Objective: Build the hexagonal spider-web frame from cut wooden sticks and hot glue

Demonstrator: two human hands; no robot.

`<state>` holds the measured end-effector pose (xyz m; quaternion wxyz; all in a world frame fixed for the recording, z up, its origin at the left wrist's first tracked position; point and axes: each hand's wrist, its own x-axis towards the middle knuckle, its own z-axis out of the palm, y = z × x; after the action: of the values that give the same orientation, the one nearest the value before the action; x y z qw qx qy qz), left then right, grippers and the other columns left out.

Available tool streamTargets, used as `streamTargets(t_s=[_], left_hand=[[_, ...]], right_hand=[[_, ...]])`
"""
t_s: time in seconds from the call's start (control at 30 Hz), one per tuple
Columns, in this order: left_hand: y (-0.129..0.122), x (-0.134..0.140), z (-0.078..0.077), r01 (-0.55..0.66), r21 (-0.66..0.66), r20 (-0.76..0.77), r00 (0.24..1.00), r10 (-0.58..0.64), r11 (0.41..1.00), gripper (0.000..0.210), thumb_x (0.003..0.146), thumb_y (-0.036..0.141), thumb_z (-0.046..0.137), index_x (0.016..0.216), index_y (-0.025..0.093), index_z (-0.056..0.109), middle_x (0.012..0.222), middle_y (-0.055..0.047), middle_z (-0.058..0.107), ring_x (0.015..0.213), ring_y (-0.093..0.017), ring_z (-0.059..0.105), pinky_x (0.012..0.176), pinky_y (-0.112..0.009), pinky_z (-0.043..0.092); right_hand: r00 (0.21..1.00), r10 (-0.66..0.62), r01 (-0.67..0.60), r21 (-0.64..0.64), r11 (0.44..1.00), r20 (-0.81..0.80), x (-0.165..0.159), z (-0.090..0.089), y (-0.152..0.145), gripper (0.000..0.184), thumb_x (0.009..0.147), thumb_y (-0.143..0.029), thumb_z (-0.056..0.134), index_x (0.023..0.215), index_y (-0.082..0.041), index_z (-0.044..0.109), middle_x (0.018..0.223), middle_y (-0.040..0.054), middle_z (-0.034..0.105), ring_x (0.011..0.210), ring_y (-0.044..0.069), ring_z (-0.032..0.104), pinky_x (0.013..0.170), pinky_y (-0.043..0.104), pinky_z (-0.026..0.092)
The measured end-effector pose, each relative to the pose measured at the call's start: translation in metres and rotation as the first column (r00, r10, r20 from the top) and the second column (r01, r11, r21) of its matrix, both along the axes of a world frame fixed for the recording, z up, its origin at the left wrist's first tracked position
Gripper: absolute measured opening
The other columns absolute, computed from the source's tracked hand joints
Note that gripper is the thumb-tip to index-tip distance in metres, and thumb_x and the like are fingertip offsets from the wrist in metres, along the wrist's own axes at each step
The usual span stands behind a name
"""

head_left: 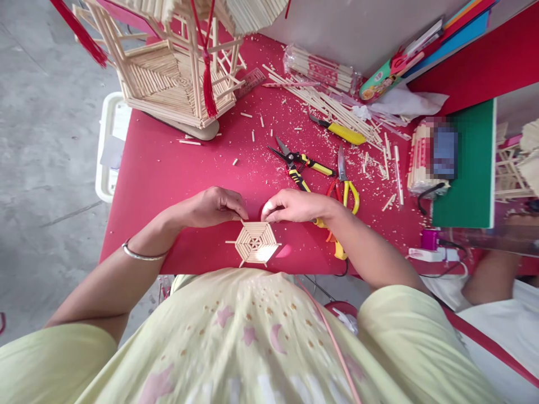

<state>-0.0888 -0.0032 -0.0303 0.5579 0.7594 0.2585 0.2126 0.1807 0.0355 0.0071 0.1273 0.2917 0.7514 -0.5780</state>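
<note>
A small hexagonal panel [250, 229] of pale wooden sticks lies flat near the table's front edge, with spoke ends jutting from its corners. At its upper left corner, the fingertips of my left hand [213, 206] pinch a spoke end. My right hand [292, 205] is closed the same way at the upper right corner; its fingertips partly hide the spoke there. Beside the panel's right side is a pink spot [284, 251] on the table. Right of my right hand lie black-and-yellow pliers [290, 160] and scissors with yellow handles [352, 193], partly overlapped.
A stick-built pavilion model [177, 78] with red tassels stands at the back left. Loose sticks [324, 104], a yellow utility knife [345, 133] and wood crumbs cover the back right. Bundled sticks [419, 163] sit farther right. Another person's arm [492, 275] shows at the right edge.
</note>
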Motion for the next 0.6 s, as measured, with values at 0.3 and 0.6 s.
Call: streamTargets(t_s=[0.3,0.6], left_hand=[[-0.0005,0.0008,0.0008,-0.02,-0.017,-0.005,1.0,0.02,1.0,0.02,0.097,0.027,0.064,0.095,0.019,0.083,0.093,-0.008,0.079,0.08,-0.013,0.073,0.071,-0.02,0.056],[-0.0004,-0.0014,0.0008,-0.063,-0.051,-0.086,0.995,0.059,0.997,0.018,0.093,0.026,0.066,0.097,0.017,0.081,0.094,-0.008,0.08,0.081,-0.015,0.074,0.072,-0.02,0.056]], right_hand=[[1.0,-0.005,0.005,0.01,1.0,-0.007,0.0026,-0.0029,-0.002,0.024,0.093,-0.022,0.063,0.109,-0.019,0.08,0.099,0.0032,0.081,0.087,0.013,0.071,0.08,0.024,0.049],[0.988,-0.15,0.151,-0.05,0.987,0.022,0.0095,-0.0021,-0.0077,0.031,0.093,-0.019,0.062,0.121,-0.016,0.075,0.102,0.0069,0.081,0.09,0.015,0.074,0.081,0.025,0.053]])
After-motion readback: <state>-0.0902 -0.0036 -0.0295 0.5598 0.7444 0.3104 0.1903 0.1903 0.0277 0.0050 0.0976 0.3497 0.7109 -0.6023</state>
